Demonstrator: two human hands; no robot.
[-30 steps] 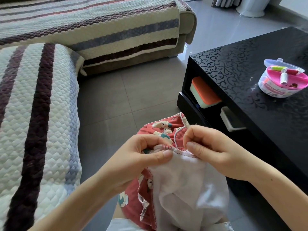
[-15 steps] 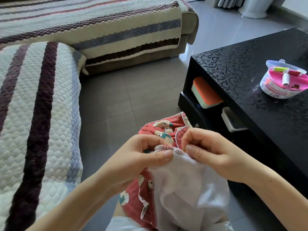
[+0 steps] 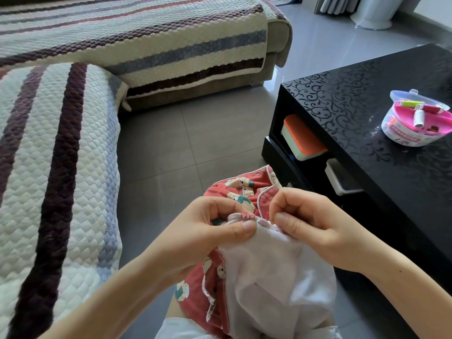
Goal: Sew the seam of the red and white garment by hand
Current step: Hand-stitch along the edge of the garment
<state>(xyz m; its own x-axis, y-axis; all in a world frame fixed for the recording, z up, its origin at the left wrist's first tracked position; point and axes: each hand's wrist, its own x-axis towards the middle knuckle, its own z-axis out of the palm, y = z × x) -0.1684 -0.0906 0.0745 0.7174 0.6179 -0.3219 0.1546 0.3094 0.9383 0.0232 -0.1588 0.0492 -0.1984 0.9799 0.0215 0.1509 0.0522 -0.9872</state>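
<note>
1. State: the red bear-print garment with white lining (image 3: 274, 272) is draped over the lap between both hands, white side up, near the glossy black patterned table (image 3: 354, 101).
2. Left hand (image 3: 205, 233) pinches the seam edge, thumb on top, right at the end of the row of red stitches (image 3: 246, 217).
3. Right hand (image 3: 310, 223) is curled, with thumb and forefinger pinched on the edge just right of those stitches. Needle and thread are too small to make out. My guess is the needle is in that pinch, mid-stitch.
4. Doing it well: tension the edge flat between the two pinches so both layers line up before the needle goes through.
5. Enter close beside the last stitch, at the same depth from the edge, to match the existing spacing.
6. Pull the thread snug, not tight. The lining looks soft and will likely pucker.
7. Risk: the left thumb sits in the likely needle path, so angle the point away from it.
8. Round clear plastic sewing kit with pink tray (image 3: 415, 126) is on the table, well apart. Not needed for this stitch.
</note>
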